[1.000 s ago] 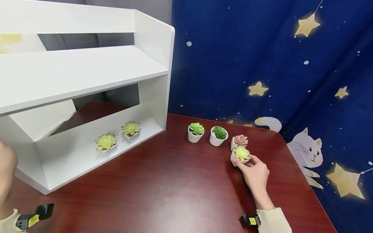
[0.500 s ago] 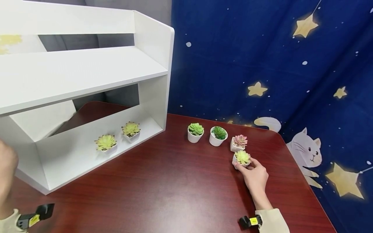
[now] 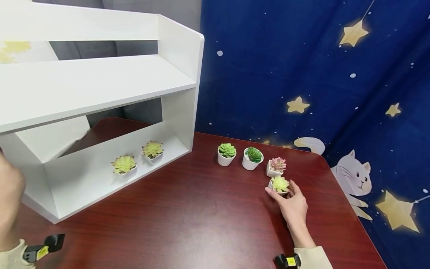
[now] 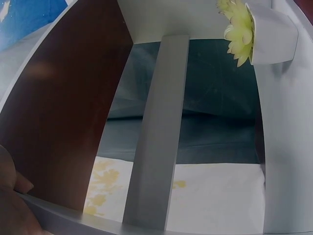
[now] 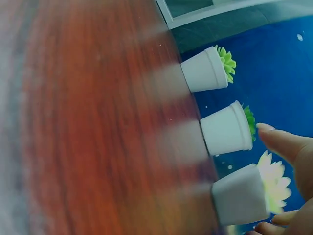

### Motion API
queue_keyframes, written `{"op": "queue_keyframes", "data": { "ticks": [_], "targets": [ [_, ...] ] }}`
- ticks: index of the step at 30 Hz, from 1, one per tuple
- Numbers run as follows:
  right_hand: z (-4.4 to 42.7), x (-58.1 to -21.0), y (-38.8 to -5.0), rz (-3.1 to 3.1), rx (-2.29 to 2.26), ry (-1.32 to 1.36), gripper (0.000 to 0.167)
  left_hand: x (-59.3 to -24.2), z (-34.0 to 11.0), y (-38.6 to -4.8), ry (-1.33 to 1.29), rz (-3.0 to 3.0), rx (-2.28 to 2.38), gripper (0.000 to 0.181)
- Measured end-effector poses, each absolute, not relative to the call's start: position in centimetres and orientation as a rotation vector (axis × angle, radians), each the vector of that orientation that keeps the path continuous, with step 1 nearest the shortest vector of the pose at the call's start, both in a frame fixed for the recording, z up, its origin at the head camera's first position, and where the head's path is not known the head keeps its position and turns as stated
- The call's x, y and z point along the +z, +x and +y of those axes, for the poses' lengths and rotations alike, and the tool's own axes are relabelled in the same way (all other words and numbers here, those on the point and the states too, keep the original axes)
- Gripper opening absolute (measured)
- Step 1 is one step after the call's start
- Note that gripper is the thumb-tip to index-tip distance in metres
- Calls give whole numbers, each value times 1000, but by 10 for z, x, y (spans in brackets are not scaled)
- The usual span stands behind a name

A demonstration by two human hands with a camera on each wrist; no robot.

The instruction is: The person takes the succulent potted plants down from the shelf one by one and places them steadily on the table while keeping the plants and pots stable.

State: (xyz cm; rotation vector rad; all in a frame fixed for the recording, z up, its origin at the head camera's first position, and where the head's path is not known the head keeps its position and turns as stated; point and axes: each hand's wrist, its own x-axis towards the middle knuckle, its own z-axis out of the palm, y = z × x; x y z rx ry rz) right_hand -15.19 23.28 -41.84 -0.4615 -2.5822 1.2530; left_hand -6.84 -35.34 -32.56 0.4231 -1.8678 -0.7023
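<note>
Beside a small white pot with a yellow-green succulent (image 3: 279,184), my right hand (image 3: 294,205) has its thumb spread away from the pot and its other fingers at the far side. In the right wrist view a gap shows between thumb (image 5: 281,139) and pot (image 5: 240,196), which stands on the table. Just behind it is a pink succulent (image 3: 277,164) in a square white pot. My left hand (image 3: 10,201), partly out of view, is at the left end of a white shelf (image 3: 100,106); in the left wrist view its fingers (image 4: 23,183) grip the board's edge.
A light green succulent (image 3: 226,154) and a dark green one (image 3: 252,158) stand in round white pots along the back. Two yellow-green succulents (image 3: 123,166) sit on the lower shelf level. A starry blue curtain (image 3: 248,74) hangs behind the reddish-brown table (image 3: 188,224).
The yellow-green succulent's pot has shifted slightly toward me, away from the pink one. My right thumb has let go of the pot and spread. The left hand has stayed at the shelf.
</note>
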Motion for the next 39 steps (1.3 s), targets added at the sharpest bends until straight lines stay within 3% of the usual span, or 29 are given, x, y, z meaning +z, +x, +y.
{"op": "queue_keyframes", "data": {
  "ticks": [15,23,30,39],
  "targets": [
    [182,-371,-140,-2400,1274,-113,78,-332,-366,-72,450,-1907,-689,46],
    [133,-359,-155,-2371,1762,168,79,-322,-350,-62,475,-1966,-579,45],
    [94,-357,-170,-2400,1832,270,79,-321,-347,-52,321,-2087,-299,14],
    [43,-364,-182,-2484,1844,371,76,-326,-351,-55,386,-2057,-312,24]
  ]
}}
